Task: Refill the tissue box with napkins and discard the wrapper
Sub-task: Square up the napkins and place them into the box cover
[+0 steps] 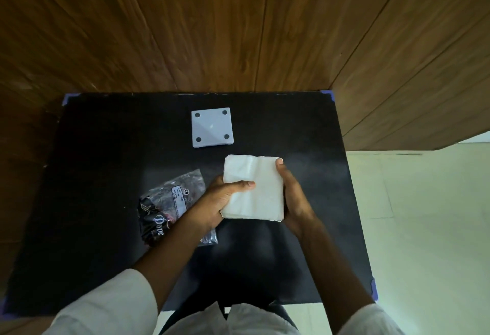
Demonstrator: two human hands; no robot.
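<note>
Both hands, left (222, 202) & right (293, 196), gripped the square white napkin stack (261, 188) w/ edges squared, prob. for boxing; crumpled clear wrapper (172, 202) lay beside on black table (106, 175).

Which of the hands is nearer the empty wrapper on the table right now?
Left. The left hand grips the napkin stack directly beside the wrapper, its wrist overlapping it; the right hand is on the stack's far side.
</note>
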